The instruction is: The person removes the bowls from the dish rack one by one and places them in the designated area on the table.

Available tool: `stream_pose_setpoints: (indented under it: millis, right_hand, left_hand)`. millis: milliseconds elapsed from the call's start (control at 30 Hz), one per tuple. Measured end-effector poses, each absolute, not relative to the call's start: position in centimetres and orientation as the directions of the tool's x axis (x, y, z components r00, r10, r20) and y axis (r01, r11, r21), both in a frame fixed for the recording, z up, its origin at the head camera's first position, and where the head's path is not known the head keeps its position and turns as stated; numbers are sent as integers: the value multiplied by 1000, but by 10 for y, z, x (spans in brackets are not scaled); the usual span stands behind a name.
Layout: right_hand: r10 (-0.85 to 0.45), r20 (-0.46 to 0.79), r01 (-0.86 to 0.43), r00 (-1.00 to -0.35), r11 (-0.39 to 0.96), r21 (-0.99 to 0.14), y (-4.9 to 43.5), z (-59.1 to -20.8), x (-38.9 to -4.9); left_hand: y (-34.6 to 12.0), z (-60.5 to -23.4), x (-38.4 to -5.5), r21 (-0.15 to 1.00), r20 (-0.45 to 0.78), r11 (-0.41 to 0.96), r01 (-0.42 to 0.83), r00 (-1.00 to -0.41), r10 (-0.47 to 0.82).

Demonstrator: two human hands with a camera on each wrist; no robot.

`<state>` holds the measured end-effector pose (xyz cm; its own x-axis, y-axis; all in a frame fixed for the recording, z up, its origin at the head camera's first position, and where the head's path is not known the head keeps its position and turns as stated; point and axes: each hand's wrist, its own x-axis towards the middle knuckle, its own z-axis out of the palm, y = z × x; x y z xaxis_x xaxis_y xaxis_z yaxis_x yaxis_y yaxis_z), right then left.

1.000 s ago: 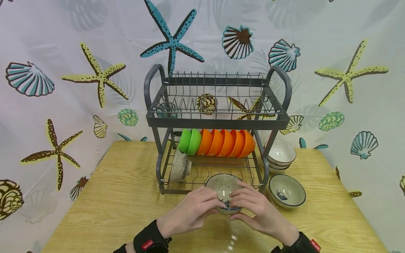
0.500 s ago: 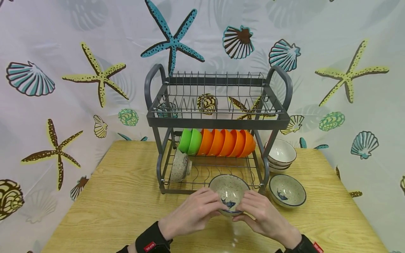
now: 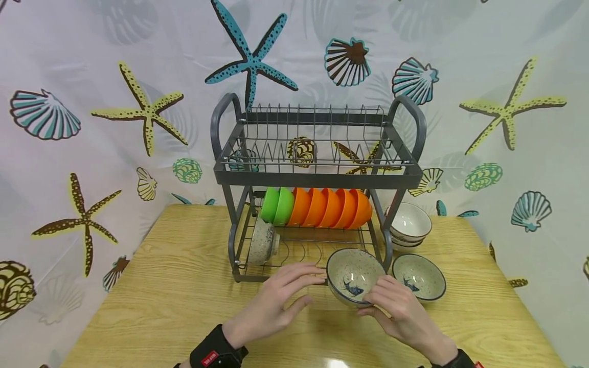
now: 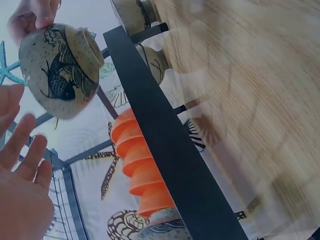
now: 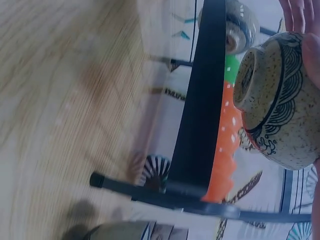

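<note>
My right hand (image 3: 398, 309) pinches the near rim of a speckled ceramic bowl (image 3: 352, 273) with a blue fish inside. The bowl is tilted, its inside facing me, held in front of the rack's lower tier. In the right wrist view, wave patterns circle the bowl's outside (image 5: 285, 107) near its foot. My left hand (image 3: 278, 301) has its fingers extended, the fingertips right by the bowl's left rim. Seen from the left wrist, the left fingers (image 4: 25, 145) are spread and apart from the bowl (image 4: 62, 72).
A grey two-tier dish rack (image 3: 317, 179) holds green bowls (image 3: 277, 206), several orange bowls (image 3: 329, 208) and one speckled bowl (image 3: 262, 243) on its side below. To its right, another speckled bowl (image 3: 418, 276) and stacked white bowls (image 3: 409, 222) stand on the wooden table (image 3: 152, 306).
The bowl has moved right and slightly up in the right hand. My left hand has let go of it, its fingers straightening and drawing left.
</note>
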<state>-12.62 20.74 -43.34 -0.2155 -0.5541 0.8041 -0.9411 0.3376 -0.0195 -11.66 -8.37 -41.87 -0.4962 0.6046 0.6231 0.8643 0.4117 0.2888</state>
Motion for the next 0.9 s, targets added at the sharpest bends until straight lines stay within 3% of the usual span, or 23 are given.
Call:
stream_pose_setpoints:
  millis: [533, 900]
  right_hand:
    - [-444, 836, -852, -322, 521, -51, 259, -436, -131]
    - [-388, 831, -776, -399, 625, -81, 290, -437, -128]
  left_hand:
    - [-98, -427, -120, 419, 609, 531, 736, -662, 437]
    - [-102, -429, -119, 446, 601, 559, 699, -696, 392]
